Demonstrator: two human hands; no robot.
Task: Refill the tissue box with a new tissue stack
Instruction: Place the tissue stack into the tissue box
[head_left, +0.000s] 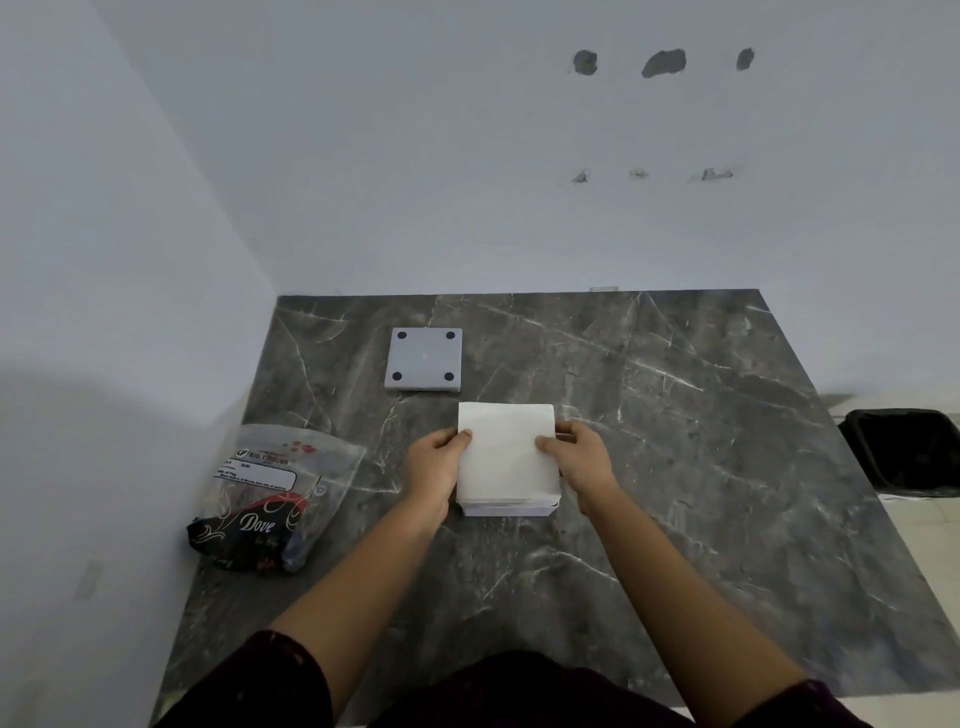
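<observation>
Counter (675, 441): dark grey marble-look slab, white veining, set into white wall corner.
On it: grey square plate (423, 359), four black round pads at corners, far left of centre; white tissue stack (506, 457) in white box (511, 510), centre; opened plastic tissue packet (265, 499), near left edge.

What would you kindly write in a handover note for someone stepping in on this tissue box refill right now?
Left hand and right hand grip opposite sides of the white square tissue stack, which sits in the white tissue box on the dark grey marble table.
The grey square base panel with four black pads lies apart, behind the stack.
The opened plastic tissue packet lies to the left.
Done: packet opened, stack set in the box.
Left: seat it fully, refit the panel.
</observation>
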